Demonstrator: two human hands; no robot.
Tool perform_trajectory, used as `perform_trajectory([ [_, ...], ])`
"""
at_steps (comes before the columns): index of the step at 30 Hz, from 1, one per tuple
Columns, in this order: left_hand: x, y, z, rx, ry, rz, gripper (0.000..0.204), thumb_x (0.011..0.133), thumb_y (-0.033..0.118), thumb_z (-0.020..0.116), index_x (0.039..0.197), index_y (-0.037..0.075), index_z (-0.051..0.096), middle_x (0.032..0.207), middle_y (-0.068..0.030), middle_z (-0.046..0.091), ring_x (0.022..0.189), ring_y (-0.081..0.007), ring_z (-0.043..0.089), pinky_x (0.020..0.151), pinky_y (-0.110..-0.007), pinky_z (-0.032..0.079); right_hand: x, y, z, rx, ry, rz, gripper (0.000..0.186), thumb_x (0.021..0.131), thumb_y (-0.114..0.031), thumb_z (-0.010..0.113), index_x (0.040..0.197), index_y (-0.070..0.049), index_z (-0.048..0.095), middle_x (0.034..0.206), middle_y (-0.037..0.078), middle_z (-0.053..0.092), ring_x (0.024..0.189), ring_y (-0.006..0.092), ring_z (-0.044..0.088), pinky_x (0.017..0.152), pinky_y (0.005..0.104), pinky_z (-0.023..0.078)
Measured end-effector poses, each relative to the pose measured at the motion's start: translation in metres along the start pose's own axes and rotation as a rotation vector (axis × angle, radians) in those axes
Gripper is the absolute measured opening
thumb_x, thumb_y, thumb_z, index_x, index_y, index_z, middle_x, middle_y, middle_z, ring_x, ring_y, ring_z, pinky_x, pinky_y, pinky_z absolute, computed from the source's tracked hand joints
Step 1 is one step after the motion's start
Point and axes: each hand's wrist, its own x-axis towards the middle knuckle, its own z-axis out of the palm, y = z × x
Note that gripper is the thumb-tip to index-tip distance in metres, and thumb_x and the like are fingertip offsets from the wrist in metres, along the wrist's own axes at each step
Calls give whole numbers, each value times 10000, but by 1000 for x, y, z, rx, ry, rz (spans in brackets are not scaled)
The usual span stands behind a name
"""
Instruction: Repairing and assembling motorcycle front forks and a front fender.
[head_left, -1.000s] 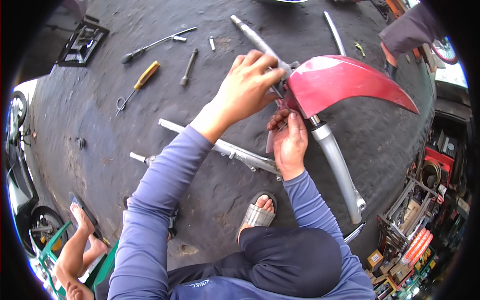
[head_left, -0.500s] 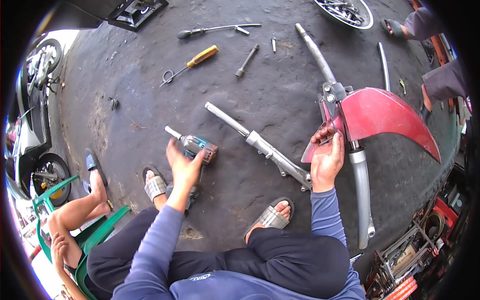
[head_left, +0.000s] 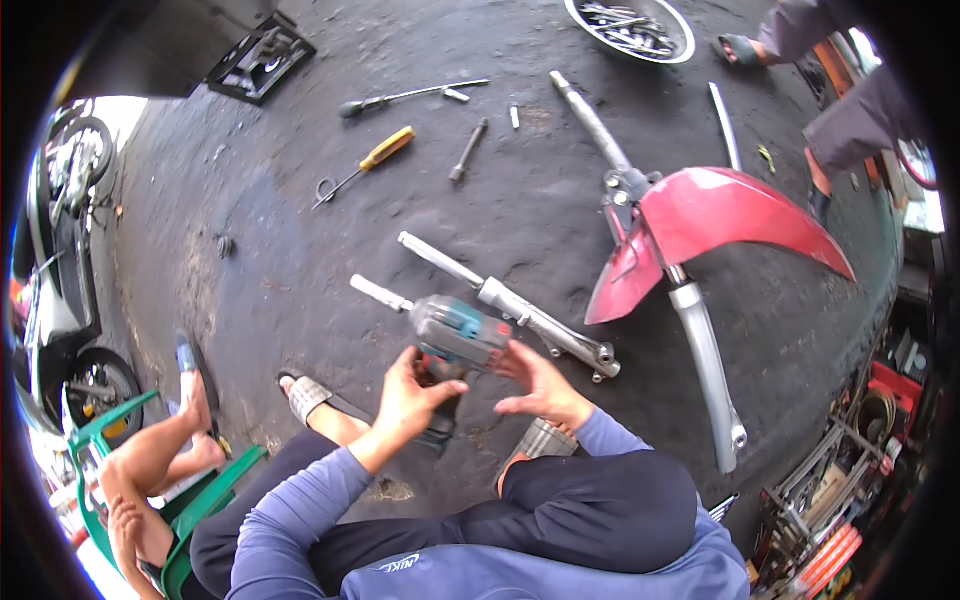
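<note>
My left hand [head_left: 412, 398] is wrapped round the handle of a cordless impact wrench [head_left: 455, 332], teal and black with a long pale socket on its nose. The tool is lifted off the floor, its socket aimed to the far left. My right hand [head_left: 545, 388] is at the wrench's rear end, thumb and fingers apart; whether the fingertips touch it I cannot tell. Beyond the wrench lies a loose silver fork leg [head_left: 545, 325]. To the right, a red front fender [head_left: 735, 215] lies with a second fork leg [head_left: 705, 365] and its clamp [head_left: 622, 190].
Farther off lie a yellow-handled screwdriver [head_left: 387, 149], a long-handled tool [head_left: 410, 95], a socket extension [head_left: 468, 150] and a metal tube [head_left: 726, 125]. A bowl of hardware [head_left: 684, 45] stands at the back. A person's leg [head_left: 160, 465] and a green chair [head_left: 215, 490] are at left, a tool rack [head_left: 820, 480] at right.
My left hand has taken hold of the impact wrench and raised it rightward. My right hand has left the fender and come across to the wrench's rear. The view has shifted slightly.
</note>
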Motion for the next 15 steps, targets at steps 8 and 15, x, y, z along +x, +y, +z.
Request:
perform_trajectory([
  [8,54,138,-21,202,-493,382,410,888,382,656,944,-21,701,866,-99,694,771,-167,667,622,-287,512,-8,-95,9,7,-204,-127,601,889,-21,666,1425,-29,394,1286,152,588,1067,225,635,977,355,494],
  [15,53,155,112,-800,-683,203,575,944,527,532,1273,57,488,1080,-125,661,977,-176,608,962,-366,439,-36,-131,20,-401,201,-161,650,904,-275,678,1432,-78,354,1441,104,395,1077,219,605,848,338,523],
])
